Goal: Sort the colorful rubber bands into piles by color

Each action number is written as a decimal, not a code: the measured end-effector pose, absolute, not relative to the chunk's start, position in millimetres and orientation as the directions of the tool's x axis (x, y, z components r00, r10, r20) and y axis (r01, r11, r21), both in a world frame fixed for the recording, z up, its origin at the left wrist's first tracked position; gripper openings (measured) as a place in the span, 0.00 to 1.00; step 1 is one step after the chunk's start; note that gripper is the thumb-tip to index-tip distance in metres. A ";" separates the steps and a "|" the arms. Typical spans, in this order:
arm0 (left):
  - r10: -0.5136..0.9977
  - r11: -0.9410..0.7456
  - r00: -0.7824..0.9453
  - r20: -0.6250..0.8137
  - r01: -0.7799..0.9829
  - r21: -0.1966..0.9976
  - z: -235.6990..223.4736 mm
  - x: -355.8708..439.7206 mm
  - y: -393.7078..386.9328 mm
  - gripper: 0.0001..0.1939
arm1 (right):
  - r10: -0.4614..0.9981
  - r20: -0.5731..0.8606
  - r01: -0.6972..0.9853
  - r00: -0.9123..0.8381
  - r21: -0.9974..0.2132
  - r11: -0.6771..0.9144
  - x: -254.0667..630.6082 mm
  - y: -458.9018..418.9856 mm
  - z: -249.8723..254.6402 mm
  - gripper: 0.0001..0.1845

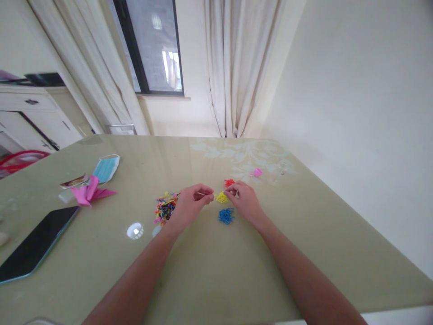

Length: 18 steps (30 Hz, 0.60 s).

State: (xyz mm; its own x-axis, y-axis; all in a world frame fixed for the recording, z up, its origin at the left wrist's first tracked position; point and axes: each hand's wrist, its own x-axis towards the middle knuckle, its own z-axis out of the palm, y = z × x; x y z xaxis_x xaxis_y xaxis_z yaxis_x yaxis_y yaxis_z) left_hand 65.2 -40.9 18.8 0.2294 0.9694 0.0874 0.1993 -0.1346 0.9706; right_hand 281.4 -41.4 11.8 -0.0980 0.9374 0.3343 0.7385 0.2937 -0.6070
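My left hand (pixel 192 201) and my right hand (pixel 244 201) rest on a pale green table (pixel 216 271), both with fingers pinched. Between them lies a small yellow pile of rubber bands (pixel 222 197); the fingertips of both hands are close to it and seem to pinch a thin band. A blue pile (pixel 226 215) lies just in front of my right hand, a red pile (pixel 229 182) just behind it, and a pink pile (pixel 257 172) farther back. A mixed heap of coloured bands (pixel 165 207) sits left of my left hand.
A dark phone or tablet (pixel 35 243) lies at the near left. Behind it are a pink folded paper (pixel 90 192), a blue face mask (pixel 106 167) and a small card (pixel 73 182). Curtains, a window and a white cabinet stand beyond the table.
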 end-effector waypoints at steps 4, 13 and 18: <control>0.968 -0.086 0.248 0.045 0.157 0.984 22.0 65.6 -43.5 0.16 | 0.922 0.379 0.625 -0.080 -0.701 0.343 279.2 -46.5 16.6 0.06; 0.945 -0.074 0.325 0.040 0.094 0.993 21.8 66.9 -44.8 0.19 | 0.937 0.312 0.444 -0.156 -0.826 0.348 270.9 -59.3 24.5 0.13; 0.959 -0.277 0.199 0.199 0.534 0.799 22.5 53.8 -40.0 0.16 | 0.962 0.265 0.144 -0.072 -0.951 0.273 275.0 -72.3 46.0 0.13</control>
